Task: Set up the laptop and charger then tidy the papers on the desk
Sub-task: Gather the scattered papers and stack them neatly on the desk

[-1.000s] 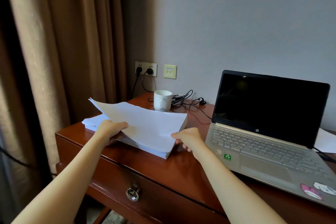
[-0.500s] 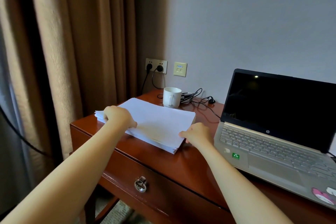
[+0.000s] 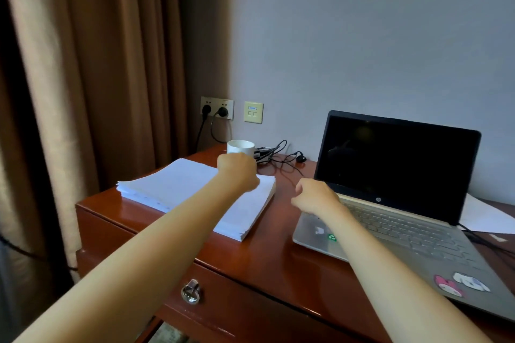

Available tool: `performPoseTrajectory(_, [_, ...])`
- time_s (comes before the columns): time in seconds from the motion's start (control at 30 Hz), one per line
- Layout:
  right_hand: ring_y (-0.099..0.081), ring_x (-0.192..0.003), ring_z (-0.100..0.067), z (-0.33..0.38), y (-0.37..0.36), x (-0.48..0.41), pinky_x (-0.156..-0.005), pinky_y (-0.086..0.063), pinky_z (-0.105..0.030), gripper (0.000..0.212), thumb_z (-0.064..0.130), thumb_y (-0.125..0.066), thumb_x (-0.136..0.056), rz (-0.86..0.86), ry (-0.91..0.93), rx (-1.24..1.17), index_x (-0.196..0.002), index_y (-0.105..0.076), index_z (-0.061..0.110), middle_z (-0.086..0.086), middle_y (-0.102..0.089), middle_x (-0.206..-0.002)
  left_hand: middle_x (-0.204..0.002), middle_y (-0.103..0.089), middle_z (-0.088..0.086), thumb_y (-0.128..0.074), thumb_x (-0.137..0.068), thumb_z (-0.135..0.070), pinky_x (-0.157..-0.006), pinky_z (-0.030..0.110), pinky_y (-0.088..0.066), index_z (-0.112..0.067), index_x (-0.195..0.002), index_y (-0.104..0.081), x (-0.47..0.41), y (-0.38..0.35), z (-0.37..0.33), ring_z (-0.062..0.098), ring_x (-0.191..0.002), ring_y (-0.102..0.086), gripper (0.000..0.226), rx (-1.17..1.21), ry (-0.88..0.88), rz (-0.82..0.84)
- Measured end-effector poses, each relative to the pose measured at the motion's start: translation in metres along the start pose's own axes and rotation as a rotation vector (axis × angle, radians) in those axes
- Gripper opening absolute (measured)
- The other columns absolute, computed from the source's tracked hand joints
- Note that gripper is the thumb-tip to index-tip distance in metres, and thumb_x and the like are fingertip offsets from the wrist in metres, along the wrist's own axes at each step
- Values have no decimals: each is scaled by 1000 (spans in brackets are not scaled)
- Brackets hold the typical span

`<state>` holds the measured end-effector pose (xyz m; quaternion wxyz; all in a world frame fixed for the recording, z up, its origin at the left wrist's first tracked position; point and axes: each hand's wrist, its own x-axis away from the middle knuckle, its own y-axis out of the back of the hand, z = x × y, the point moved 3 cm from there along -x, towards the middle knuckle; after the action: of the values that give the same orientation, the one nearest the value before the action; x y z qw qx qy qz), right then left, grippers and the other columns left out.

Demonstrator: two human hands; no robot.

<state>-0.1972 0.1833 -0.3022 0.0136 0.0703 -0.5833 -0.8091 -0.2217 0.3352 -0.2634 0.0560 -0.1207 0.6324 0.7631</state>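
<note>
A thick stack of white papers point(image 3: 172, 189) lies flat on the left part of the wooden desk point(image 3: 264, 256). My left hand point(image 3: 238, 172) hovers over the stack's far corner, right in front of a white mug point(image 3: 241, 145); its fingers are hidden behind the back of the hand. My right hand point(image 3: 315, 195) hangs above the desk between the stack and the open laptop point(image 3: 390, 164), fingers loosely curled and holding nothing. The laptop's screen is dark. A black cable point(image 3: 480, 241) runs from the laptop's right side.
Tangled black cords point(image 3: 278, 153) lie behind the mug, with two plugs in the wall socket point(image 3: 217, 108). A loose white sheet point(image 3: 486, 217) lies behind the laptop at the right. A brown curtain point(image 3: 97, 78) hangs left of the desk. A drawer pull point(image 3: 191, 291) faces me.
Both hands have let go of the paper stack, which now lies flat. My left hand moved forward toward the mug; my right hand moved right toward the laptop.
</note>
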Motion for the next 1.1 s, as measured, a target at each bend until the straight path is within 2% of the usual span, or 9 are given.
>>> performPoseTrajectory(0.1, [-47, -119, -28, -24, 8, -2, -90, -45, -34, 46, 30, -48, -89, 37, -53, 86, -133, -44, 16, -8, -50, -131, -130, -51, 9, -44, -94, -38, -91, 33, -38, -17, -131, -48, -1, 4, -31, 28, -122, -46, 43, 77, -101, 13])
performPoseTrajectory(0.17, [-39, -127, -31, -41, 14, 1, -96, -42, -38, 52, 35, -45, -91, 53, -91, 128, -140, -37, 18, -11, -43, -138, -138, -43, 11, -46, -92, -41, -102, 38, -33, -19, -138, -40, -1, 6, -50, 31, -129, -38, 51, 111, -177, 36])
performPoseTrajectory(0.27, [-28, -135, -33, -68, 27, 6, -107, -33, -43, 58, 40, -43, -93, 52, -150, 174, -146, -28, 21, -12, -31, -148, -147, -33, 11, -49, -88, -50, -109, 42, -25, -21, -144, -30, -1, 7, -78, 31, -137, -28, 66, 112, -293, 100])
performPoseTrajectory(0.5, [-24, -138, -33, -137, 54, 26, -110, -26, -44, 57, 45, -36, -96, -4, -313, 244, -147, -25, 22, -12, -25, -151, -153, -24, 12, -41, -89, -60, -113, 48, -17, -27, -148, -23, -4, 8, -142, 31, -142, -17, 70, 155, -434, 187])
performPoseTrajectory(0.63, [-23, -138, -35, -181, 69, 38, -110, -26, -46, 56, 46, -34, -97, 22, -373, 235, -146, -25, 21, -13, -24, -152, -154, -24, 11, -38, -92, -57, -114, 48, -16, -25, -149, -22, -3, 17, -185, 32, -143, -17, 67, 163, -518, 191])
performPoseTrajectory(0.87, [-33, -132, -37, -266, 83, 54, -106, -31, -43, 53, 47, -31, -96, 56, -545, 204, -140, -36, 18, -15, -35, -145, -151, -29, 10, -43, -94, -47, -113, 45, -20, -24, -148, -24, 2, 31, -266, 31, -141, -23, 62, 160, -661, 144])
performPoseTrajectory(1.1, [-28, -138, -33, -352, 84, 56, -112, -27, -46, 56, 47, -29, -96, 74, -684, 97, -146, -30, 22, -9, -30, -152, -143, -37, 11, -44, -93, -40, -109, 43, -25, -21, -143, -35, 0, 41, -344, 32, -134, -32, 54, 165, -787, 133])
